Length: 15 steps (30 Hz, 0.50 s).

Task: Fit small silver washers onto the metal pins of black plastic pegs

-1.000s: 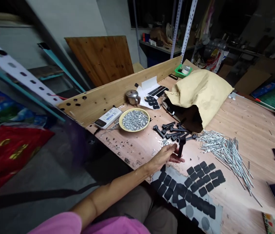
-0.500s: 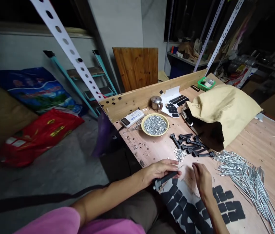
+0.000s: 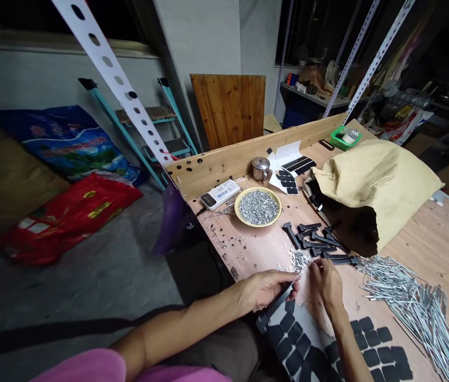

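Our left hand (image 3: 264, 291) grips one black plastic T-shaped bar (image 3: 278, 301) above near edge of wood-laminate surface (image 3: 427, 239); right hand (image 3: 327, 284) pinched narrow, held item unclear, just beside pile of small silver pieces (image 3: 299, 260); about eight more bars (image 3: 315, 243) beyond.

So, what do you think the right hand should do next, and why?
Probably pinch one piece from the heap of small silver pieces for the black bar in the left hand, since the right hand hovers beside that heap.
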Each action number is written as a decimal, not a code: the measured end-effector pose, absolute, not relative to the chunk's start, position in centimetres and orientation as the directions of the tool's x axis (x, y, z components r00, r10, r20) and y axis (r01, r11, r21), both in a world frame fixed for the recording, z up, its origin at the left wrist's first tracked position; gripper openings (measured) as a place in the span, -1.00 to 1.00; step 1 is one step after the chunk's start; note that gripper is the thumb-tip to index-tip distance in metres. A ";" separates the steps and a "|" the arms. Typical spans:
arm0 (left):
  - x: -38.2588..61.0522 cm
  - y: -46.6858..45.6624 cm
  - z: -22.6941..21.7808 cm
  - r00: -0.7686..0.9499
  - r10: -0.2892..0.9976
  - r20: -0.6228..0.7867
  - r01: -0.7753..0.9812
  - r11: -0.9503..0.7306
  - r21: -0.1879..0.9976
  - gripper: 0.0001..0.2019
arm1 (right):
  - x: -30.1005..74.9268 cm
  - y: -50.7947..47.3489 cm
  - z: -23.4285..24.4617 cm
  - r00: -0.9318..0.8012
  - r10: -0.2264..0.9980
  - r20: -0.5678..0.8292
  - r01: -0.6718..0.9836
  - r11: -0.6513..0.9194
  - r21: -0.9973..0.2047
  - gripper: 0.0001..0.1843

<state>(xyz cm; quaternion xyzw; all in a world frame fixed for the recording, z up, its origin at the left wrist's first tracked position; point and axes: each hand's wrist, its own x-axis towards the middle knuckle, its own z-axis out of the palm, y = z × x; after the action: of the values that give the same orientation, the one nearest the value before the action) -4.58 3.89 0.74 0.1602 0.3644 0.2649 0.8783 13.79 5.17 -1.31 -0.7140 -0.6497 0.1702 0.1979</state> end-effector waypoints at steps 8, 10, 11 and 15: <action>-2.9 2.7 2.3 0.488 0.706 -0.513 -0.249 0.676 0.694 -0.68 | 12.8 0.2 1.0 0.393 0.919 0.035 0.337 -0.108 -0.935 -0.62; -2.3 2.4 2.5 0.483 0.736 -0.475 -0.242 0.633 0.735 -0.68 | 12.3 -0.8 1.5 0.425 0.905 0.027 0.285 -0.106 -0.953 -0.62; -2.1 2.2 2.5 0.481 0.747 -0.458 -0.239 0.614 0.752 -0.68 | 12.2 -1.1 1.7 0.434 0.901 0.019 0.256 -0.103 -0.961 -0.62; -1.5 1.7 2.5 0.476 0.780 -0.407 -0.245 0.562 0.790 -0.65 | 12.0 -2.1 2.0 0.477 0.879 -0.019 0.115 -0.084 -0.990 -0.61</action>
<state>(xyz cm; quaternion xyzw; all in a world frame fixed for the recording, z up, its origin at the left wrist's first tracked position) -1.46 1.73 2.52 0.3374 0.3959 0.3244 0.7900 12.02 -2.05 1.98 -0.6522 -0.3811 0.3413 0.5594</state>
